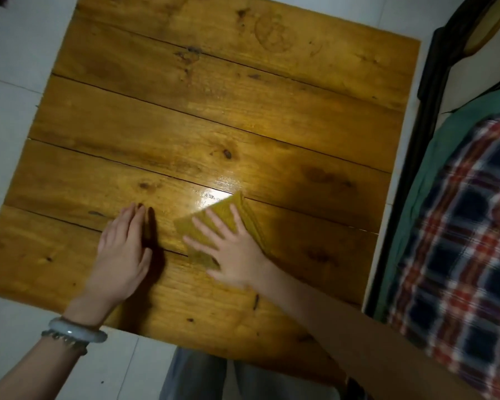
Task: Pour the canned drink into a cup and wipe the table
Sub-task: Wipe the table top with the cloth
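Note:
A square wooden table [214, 111] of several planks fills the view. On its near part lies a folded yellow-brown cloth [228, 210]. My right hand [231, 249] presses flat on the cloth with its fingers spread. My left hand [122, 252] rests flat on the bare wood just left of the cloth, fingers straight and together. A wet, shiny patch [214, 192] shows on the wood at the cloth's far corner. No can or cup is in view.
A bed with a plaid blanket [459, 255] over green fabric stands along the table's right side, edged by a dark frame [416, 140]. White tiled floor [12, 125] lies to the left and near side. My legs [199, 376] are under the near table edge.

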Tool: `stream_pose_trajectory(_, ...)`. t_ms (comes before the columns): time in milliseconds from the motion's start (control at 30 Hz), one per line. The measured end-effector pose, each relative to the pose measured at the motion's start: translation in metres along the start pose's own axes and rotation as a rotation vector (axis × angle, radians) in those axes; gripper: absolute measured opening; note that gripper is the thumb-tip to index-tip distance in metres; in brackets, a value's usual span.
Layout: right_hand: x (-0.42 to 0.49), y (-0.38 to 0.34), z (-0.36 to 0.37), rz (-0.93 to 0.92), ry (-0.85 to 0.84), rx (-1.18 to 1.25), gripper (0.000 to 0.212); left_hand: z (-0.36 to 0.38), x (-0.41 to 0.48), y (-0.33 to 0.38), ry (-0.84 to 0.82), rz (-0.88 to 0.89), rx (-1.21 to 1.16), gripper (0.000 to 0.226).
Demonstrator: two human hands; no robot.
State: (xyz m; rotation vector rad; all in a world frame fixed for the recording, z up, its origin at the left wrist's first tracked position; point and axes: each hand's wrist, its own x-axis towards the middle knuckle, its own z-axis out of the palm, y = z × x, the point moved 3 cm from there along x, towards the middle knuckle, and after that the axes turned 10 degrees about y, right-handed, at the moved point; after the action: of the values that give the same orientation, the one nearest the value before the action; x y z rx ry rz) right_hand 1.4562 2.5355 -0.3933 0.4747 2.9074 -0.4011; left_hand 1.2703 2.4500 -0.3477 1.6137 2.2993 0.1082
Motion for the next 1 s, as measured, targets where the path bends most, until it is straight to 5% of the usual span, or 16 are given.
stream_pose_trajectory(167,-0.090,0.044,0.012,-0.278,0.008,-0.100,0.071,0.000,0.007,0.001,-0.044,0.114,0.135,0.071)
stream_pose_trajectory(333,-0.032,0.143,-0.021,0.182,0.094,-0.104,0.066,0.011,0.017,-0.006,-0.065,0.110,0.170,0.077)
stream_pose_trajectory(500,0.094,0.140,-0.055,0.658,0.142,0.038,0.060,0.000,0.023,-0.025,-0.035,0.122,0.210,0.094)
stream_pose_trajectory(633,0.141,0.051,-0.040,0.391,0.125,0.010,0.065,-0.015,0.019,-0.056,-0.007,0.118,0.151,0.079)
stream_pose_trajectory(800,0.057,-0.057,0.009,-0.123,0.058,-0.005,0.077,-0.020,0.012,-0.080,-0.041,0.126,0.079,0.066)
stream_pose_trajectory(933,-0.050,-0.037,0.022,-0.180,-0.019,-0.090,0.077,-0.016,0.005,-0.074,-0.121,0.246,0.093,0.065)
stream_pose_trajectory(1000,-0.064,0.015,0.013,-0.008,0.030,-0.132,0.078,-0.015,0.010,-0.070,-0.135,0.282,0.101,0.064)
